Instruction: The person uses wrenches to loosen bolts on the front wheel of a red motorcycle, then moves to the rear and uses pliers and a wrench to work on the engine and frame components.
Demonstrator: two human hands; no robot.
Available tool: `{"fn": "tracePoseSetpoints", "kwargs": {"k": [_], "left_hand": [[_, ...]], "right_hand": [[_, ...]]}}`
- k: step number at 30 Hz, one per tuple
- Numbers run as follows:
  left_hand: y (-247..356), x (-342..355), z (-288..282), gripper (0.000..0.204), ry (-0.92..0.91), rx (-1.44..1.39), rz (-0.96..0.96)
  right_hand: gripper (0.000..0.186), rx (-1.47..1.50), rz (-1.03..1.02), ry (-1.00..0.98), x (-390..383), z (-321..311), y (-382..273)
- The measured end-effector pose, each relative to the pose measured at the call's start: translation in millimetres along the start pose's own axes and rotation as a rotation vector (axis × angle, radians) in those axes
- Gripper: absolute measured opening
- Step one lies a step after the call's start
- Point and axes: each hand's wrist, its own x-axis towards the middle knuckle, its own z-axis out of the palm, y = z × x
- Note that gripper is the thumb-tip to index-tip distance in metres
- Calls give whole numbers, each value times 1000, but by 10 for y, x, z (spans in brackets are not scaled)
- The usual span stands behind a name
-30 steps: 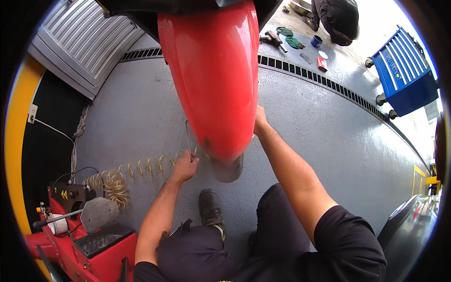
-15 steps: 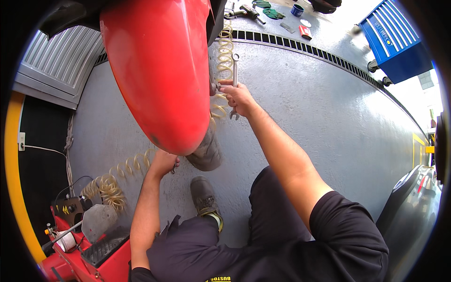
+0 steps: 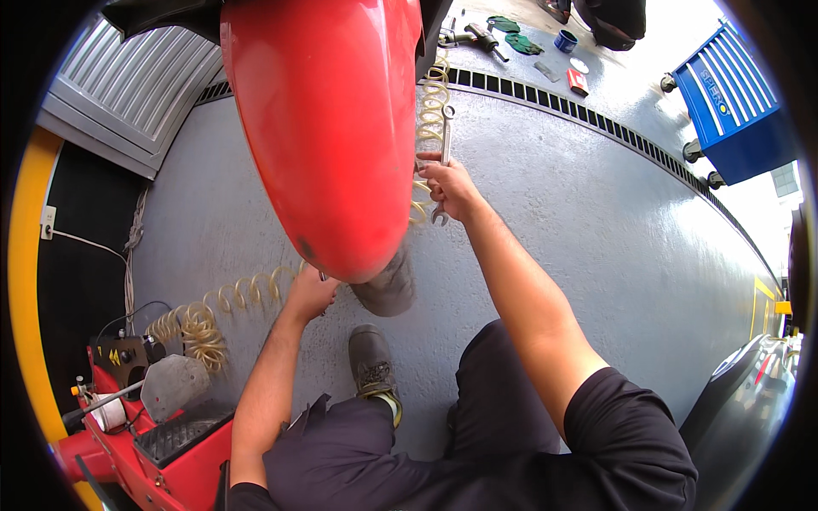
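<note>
As a red fender (image 3: pixel 332 145) juts between them, a person's right hand (image 3: pixel 455 186) curls around a wrench (image 3: pixel 446 140), apparently leaving the forefinger free, while the left hand's (image 3: pixel 312 295) fingers close on a mostly hidden metal tool (image 3: pixel 323 275) beside the near tip.

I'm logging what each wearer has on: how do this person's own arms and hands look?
The left hand and right hand are both ungloved. The forearms are bare, with no watch or band visible. The right sleeve is short and dark; the left sleeve, also dark, shows only in part.
</note>
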Motion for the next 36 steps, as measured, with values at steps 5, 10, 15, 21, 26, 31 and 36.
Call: {"fn": "tracePoseSetpoints", "kwargs": {"k": [5, 10, 15, 21, 26, 31, 36], "left_hand": [[-1, -10, 71, 39, 29, 14, 0], [-87, 23, 118, 35, 6, -58, 0], [-324, 124, 146, 41, 17, 17, 55], [-406, 158, 132, 42, 25, 49, 65], [-316, 107, 159, 38, 7, -7, 102], [-190, -3, 153, 35, 0, -23, 174], [-179, 26, 170, 34, 36, -23, 161]], "right_hand": [[16, -14, 164, 16, 73, -3, 27], [17, 118, 48, 67, 35, -23, -17], [24, -34, 115, 11, 55, -20, -11], [32, -117, 89, -2, 86, 5, -89], [26, -210, 260, 86, 107, -16, -181], [29, -93, -14, -50, 30, -46, -97], [21, -53, 135, 12, 69, -56, -65]]}}
